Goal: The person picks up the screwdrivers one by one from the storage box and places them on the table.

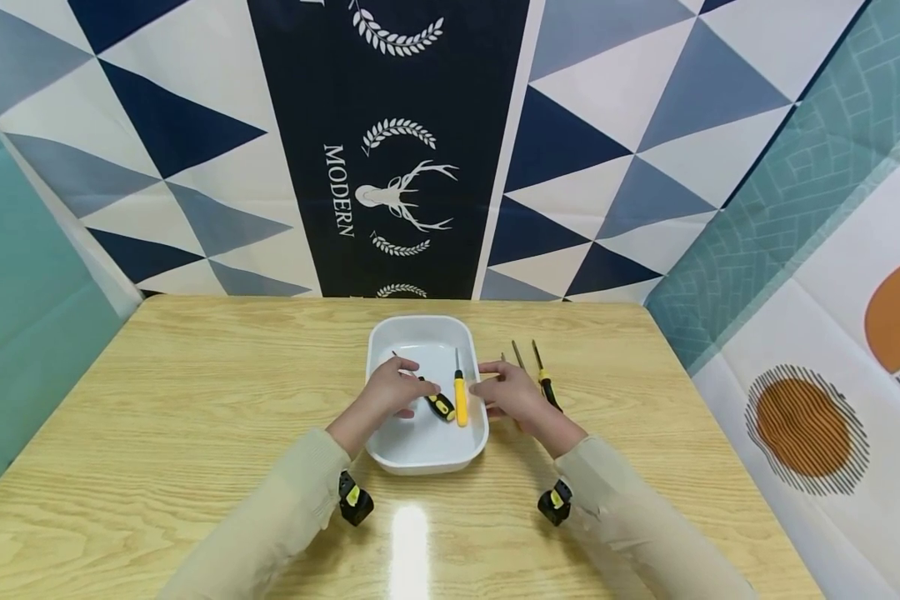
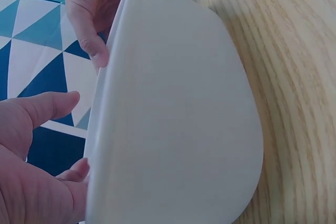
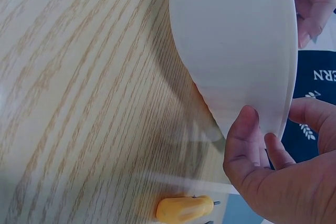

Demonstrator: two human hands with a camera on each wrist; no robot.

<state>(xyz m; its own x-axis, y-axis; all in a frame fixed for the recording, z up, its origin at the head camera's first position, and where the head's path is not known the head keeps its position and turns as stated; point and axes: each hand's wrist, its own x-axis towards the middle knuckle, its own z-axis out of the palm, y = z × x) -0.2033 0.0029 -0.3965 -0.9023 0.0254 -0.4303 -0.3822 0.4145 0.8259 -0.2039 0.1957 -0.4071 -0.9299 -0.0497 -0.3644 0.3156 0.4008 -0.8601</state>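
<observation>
In the head view a white plastic tray (image 1: 426,457) stands on the table with two screwdrivers in it. One screwdriver has a yellow handle (image 1: 461,404); the other, black and yellow (image 1: 442,407), lies slanted. My left hand (image 1: 392,390) reaches over the left rim, its thumb tip overlapping the slanted screwdriver in this view. The left wrist view shows that hand's thumb and fingers (image 2: 55,106) spread apart. At the right rim, my right hand (image 1: 516,393) grips the tray. Fingers (image 3: 247,135) press its outer wall while the thumb lies over the rim.
Right of the tray lies a black-and-yellow screwdriver (image 1: 546,387), with more metal shafts (image 1: 518,354) beside it, their handles hidden by the right hand. A yellow handle (image 3: 184,209) shows below the tray in the right wrist view. A patterned wall (image 1: 390,150) stands behind the wooden table (image 1: 217,417).
</observation>
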